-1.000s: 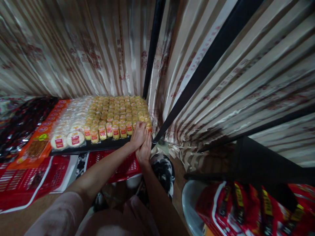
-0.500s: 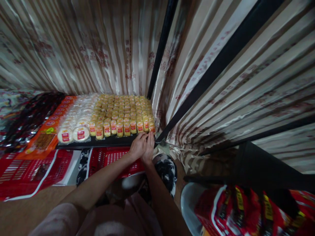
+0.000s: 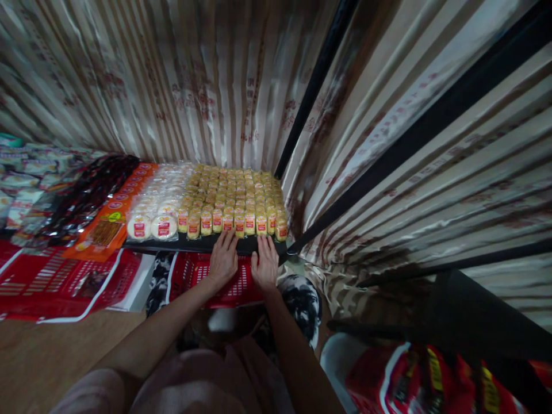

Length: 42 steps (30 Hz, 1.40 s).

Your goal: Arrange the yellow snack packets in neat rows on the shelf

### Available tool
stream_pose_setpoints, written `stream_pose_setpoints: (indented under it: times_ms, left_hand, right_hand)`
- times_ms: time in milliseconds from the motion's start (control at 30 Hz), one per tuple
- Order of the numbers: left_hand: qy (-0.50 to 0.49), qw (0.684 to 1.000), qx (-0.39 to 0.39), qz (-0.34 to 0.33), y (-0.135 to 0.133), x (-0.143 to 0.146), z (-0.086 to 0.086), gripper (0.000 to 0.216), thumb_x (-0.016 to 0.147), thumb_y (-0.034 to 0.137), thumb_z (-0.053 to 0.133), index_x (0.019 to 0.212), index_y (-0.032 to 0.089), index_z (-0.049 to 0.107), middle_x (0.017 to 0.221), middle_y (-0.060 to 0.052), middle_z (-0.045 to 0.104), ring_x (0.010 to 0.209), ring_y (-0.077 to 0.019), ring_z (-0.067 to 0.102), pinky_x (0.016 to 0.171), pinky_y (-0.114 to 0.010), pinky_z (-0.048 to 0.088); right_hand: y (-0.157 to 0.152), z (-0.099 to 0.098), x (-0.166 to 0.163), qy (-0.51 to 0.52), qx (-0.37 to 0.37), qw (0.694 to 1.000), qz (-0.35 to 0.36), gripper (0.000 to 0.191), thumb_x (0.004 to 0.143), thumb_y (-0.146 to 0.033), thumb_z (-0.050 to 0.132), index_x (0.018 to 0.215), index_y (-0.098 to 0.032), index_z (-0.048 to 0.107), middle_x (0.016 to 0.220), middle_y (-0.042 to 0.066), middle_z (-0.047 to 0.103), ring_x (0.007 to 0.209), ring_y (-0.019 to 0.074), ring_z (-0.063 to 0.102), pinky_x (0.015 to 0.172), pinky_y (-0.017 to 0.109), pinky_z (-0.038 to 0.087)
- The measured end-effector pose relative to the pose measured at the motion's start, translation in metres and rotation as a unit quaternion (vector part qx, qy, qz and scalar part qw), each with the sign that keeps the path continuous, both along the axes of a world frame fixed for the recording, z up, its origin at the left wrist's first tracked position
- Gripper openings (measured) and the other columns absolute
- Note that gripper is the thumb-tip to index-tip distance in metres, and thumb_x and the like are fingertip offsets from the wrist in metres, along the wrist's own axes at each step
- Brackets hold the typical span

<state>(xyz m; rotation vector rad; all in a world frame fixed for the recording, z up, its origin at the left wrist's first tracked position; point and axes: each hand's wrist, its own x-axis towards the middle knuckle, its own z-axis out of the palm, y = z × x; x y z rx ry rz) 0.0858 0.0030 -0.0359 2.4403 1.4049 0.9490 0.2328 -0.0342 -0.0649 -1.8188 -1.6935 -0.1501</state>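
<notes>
Nearest, a red perforated plastic basket (image 3: pixel 196 275) sits below the front edge of a flat black shelf (image 3: pixel 194 245). Above it, the left hand (image 3: pixel 223 259) and right hand (image 3: pixel 265 263) lie apart, fingers extended, gripping nothing, fingertips at the front row of small yellow plastic-wrapped packs (image 3: pixel 235 198), a pose suited to steadying it. The packs stand closely ranked on the shelf, red labels outward, presumably for easy reading. Behind hangs a pleated beige-and-brown curtain (image 3: pixel 194 86).

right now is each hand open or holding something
Left hand: open, holding nothing, at the front row of small yellow plastic-wrapped snacks.
Right hand: open, holding nothing, near that row's right end.
</notes>
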Motion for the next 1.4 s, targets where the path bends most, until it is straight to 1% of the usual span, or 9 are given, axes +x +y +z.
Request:
stream_pose_setpoints:
  times_ms: [133, 333, 433, 600, 767, 967, 1100, 1200, 1400]
  left_hand:
    - [0.015, 1.000, 0.000, -0.020, 0.003, -0.002, -0.002, 0.046, 0.079, 0.007, 0.043, 0.124, 0.011, 0.049, 0.137, -0.014, 0.044, 0.133, -0.0274, 0.031, 0.106, -0.048, 0.035]
    - [0.028, 0.999, 0.031, -0.014, -0.002, -0.009, -0.005, 0.044, 0.081, 0.008, 0.041, 0.123, 0.009, 0.049, 0.143, -0.015, 0.036, 0.137, -0.0273, 0.022, 0.108, -0.047, 0.033]
    - [0.022, 0.999, 0.025, 0.006, -0.001, -0.015, -0.009, 0.044, 0.082, 0.009, 0.040, 0.125, 0.009, 0.047, 0.143, -0.016, 0.036, 0.137, -0.0267, 0.023, 0.108, -0.047, 0.034]
    - [0.014, 1.000, 0.007, -0.005, 0.004, -0.019, -0.014, 0.046, 0.082, 0.011, 0.040, 0.128, 0.011, 0.044, 0.142, -0.014, 0.039, 0.134, -0.0249, 0.030, 0.107, -0.046, 0.036]
    - [0.005, 1.000, 0.010, -0.004, 0.002, -0.026, -0.013, 0.043, 0.082, 0.010, 0.039, 0.124, 0.011, 0.049, 0.143, -0.014, 0.038, 0.135, -0.0242, 0.028, 0.108, -0.045, 0.035]
    - [0.032, 0.999, -0.003, -0.024, 0.005, -0.034, -0.013, 0.039, 0.085, 0.011, 0.039, 0.121, 0.008, 0.052, 0.138, -0.016, 0.044, 0.131, -0.0245, 0.036, 0.105, -0.042, 0.038]
    - [0.035, 0.999, 0.000, -0.032, 0.004, -0.035, -0.015, 0.039, 0.085, 0.011, 0.038, 0.121, 0.007, 0.051, 0.139, -0.016, 0.043, 0.132, -0.0242, 0.035, 0.104, -0.042, 0.039]
    - [0.028, 0.999, 0.019, -0.021, 0.002, -0.035, -0.014, 0.041, 0.084, 0.010, 0.038, 0.123, 0.009, 0.051, 0.143, -0.014, 0.039, 0.136, -0.0240, 0.027, 0.105, -0.043, 0.037]
    - [0.038, 0.993, 0.083, 0.080, 0.016, -0.058, -0.002, 0.047, 0.083, 0.013, 0.042, 0.130, 0.011, 0.045, 0.146, -0.012, 0.033, 0.140, -0.0287, 0.010, 0.110, -0.050, 0.025]
  right_hand:
    - [0.006, 0.001, -0.009, 0.000, -0.007, 1.000, -0.021, 0.048, 0.091, -0.025, 0.033, 0.138, -0.012, 0.037, 0.140, 0.013, 0.043, 0.136, 0.0218, 0.025, 0.106, 0.042, 0.025]
    - [0.003, 0.003, -0.010, 0.034, 0.022, 0.999, -0.029, 0.046, 0.093, -0.028, 0.031, 0.136, -0.013, 0.039, 0.141, 0.013, 0.041, 0.136, 0.0209, 0.026, 0.105, 0.041, 0.028]
    - [-0.001, 0.003, -0.009, 0.044, 0.035, 0.998, -0.022, 0.046, 0.093, -0.029, 0.031, 0.135, -0.013, 0.041, 0.140, 0.013, 0.043, 0.135, 0.0206, 0.028, 0.106, 0.042, 0.029]
    - [-0.007, 0.000, -0.010, 0.035, 0.048, 0.998, -0.007, 0.045, 0.093, -0.028, 0.033, 0.133, -0.012, 0.043, 0.138, 0.014, 0.045, 0.134, 0.0214, 0.031, 0.105, 0.043, 0.031]
    - [-0.010, -0.006, -0.010, 0.010, 0.056, 0.998, 0.031, 0.044, 0.092, -0.028, 0.033, 0.132, -0.013, 0.044, 0.134, 0.015, 0.049, 0.132, 0.0229, 0.035, 0.103, 0.045, 0.034]
    - [-0.010, -0.011, -0.010, -0.015, 0.044, 0.998, 0.034, 0.045, 0.091, -0.027, 0.036, 0.132, -0.014, 0.044, 0.133, 0.014, 0.050, 0.130, 0.0232, 0.036, 0.103, 0.046, 0.034]
    - [-0.006, -0.003, -0.014, -0.004, 0.039, 0.999, 0.015, 0.046, 0.092, -0.029, 0.032, 0.134, -0.013, 0.041, 0.136, 0.014, 0.046, 0.132, 0.0230, 0.034, 0.104, 0.046, 0.033]
    - [0.007, 0.011, -0.021, 0.012, 0.043, 0.999, -0.002, 0.051, 0.093, -0.032, 0.029, 0.141, -0.014, 0.031, 0.143, 0.014, 0.036, 0.136, 0.0233, 0.026, 0.106, 0.047, 0.031]
    - [0.051, 0.032, -0.047, 0.015, 0.071, 0.996, -0.045, 0.059, 0.094, -0.037, 0.025, 0.146, -0.011, 0.014, 0.150, 0.017, 0.021, 0.140, 0.0264, 0.011, 0.108, 0.052, 0.023]
